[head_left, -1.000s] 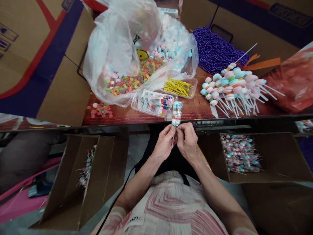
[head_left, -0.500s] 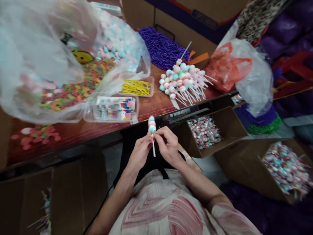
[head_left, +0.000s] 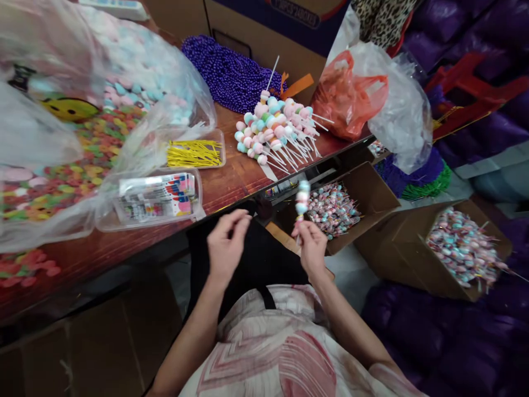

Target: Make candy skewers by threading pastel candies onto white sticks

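Observation:
My right hand (head_left: 311, 242) pinches the stick of a marshmallow skewer (head_left: 302, 197) just under its blue, white and pink sweets. The skewer stands upright, slightly blurred, in front of a box of finished-looking skewers. My left hand (head_left: 226, 242) is apart from it, over my lap by the table edge, fingers loosely bent and thumb a little away, with nothing visible in it. On the table beyond lies a heap of marshmallow skewers (head_left: 278, 128) with white sticks. Nearest my left hand is a plastic tray (head_left: 197, 205) of printed packets, and behind it a tray of yellow twist ties (head_left: 194, 153).
Big clear bags of gummies (head_left: 103, 138) and marshmallows (head_left: 152, 88) fill the table's left side. Purple bead strings (head_left: 231, 71) and a red plastic bag (head_left: 347, 94) lie farther back. Cardboard boxes of wrapped skewers (head_left: 336, 208) (head_left: 463, 248) stand on the right.
My hands have parted. The right one has carried the skewer to the right, toward the nearer box; the left has let go of it. The view has shifted rightward.

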{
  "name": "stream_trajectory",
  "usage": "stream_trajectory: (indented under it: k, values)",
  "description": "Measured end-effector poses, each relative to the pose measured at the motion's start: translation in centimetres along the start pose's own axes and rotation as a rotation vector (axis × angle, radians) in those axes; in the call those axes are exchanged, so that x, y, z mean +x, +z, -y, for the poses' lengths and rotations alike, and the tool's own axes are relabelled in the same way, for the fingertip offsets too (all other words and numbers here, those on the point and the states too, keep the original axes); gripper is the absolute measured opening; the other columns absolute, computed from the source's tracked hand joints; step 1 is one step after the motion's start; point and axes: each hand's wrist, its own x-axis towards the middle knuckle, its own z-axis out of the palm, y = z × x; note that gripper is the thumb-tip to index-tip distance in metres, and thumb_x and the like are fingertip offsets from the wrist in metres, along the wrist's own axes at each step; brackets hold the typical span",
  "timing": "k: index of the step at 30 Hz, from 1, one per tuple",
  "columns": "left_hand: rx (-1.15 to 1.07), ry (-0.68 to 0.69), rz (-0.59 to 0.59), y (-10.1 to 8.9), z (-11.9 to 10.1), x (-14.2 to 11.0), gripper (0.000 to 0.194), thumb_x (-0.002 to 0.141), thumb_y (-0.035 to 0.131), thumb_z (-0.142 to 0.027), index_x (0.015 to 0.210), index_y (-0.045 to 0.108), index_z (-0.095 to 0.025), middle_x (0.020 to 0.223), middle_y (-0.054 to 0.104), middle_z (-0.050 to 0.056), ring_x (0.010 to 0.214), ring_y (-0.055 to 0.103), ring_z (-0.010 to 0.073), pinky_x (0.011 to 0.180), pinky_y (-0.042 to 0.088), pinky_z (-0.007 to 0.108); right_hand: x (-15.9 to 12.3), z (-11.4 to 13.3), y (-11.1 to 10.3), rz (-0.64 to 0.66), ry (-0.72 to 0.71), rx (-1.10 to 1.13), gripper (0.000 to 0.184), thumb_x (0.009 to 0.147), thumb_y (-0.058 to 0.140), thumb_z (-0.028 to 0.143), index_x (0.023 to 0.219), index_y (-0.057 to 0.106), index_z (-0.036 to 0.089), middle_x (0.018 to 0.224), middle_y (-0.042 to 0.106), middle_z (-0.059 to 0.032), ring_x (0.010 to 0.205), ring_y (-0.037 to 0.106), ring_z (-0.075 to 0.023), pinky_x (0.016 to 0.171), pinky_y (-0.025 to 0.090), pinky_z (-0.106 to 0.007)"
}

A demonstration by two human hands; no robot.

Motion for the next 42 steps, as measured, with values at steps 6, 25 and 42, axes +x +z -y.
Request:
stream_trajectory:
  k: [6, 25, 42]
  values:
    - [0.744, 0.089, -0.387, -10.8, 0.9, 7.0, 0.021, 0.074, 0.076, -0.024, 0.092, 0.068, -0.016, 0.089, 0.068, 0.006, 0.09, 0.062, 0.025, 0.09, 0.048, 0.042, 5.6, -1.9, -1.5, -0.21, 0.163, 0.042, 0.041, 0.061, 0.074, 0.046, 0.086, 0.06, 0.017, 0.077, 0.071, -0.0025, 0.046, 0.048, -0.0064, 0.042, 0.03, -0.019]
    - [0.71, 0.089, -0.197, -14.4, 2.0, 10.9, 0.014, 0.082, 0.066, -0.023, 0.07, 0.058, -0.021, 0.068, 0.061, 0.0, 0.067, 0.055, 0.0169, 0.068, 0.038, 0.03, -1.1, 1.4, 12.9, 0.587, -0.54, -0.317, 0.017, 0.095, 0.056, 0.029, 0.102, 0.068, 0.02, 0.086, 0.07, -0.0039, 0.074, 0.064, -0.0163, 0.068, 0.052, -0.031]
    - [-0.154, -0.063, -0.305, -7.1, 0.1, 1.1, 0.028, 0.082, 0.073, -0.042, 0.068, 0.068, -0.018, 0.059, 0.057, -0.002, 0.054, 0.045, 0.0091, 0.056, 0.036, 0.023, -0.8, 4.7, 17.5, 0.563, -0.348, -0.098, 0.024, 0.083, 0.069, 0.031, 0.064, 0.06, 0.019, 0.057, 0.054, 0.0049, 0.056, 0.046, -0.0115, 0.058, 0.037, -0.026]
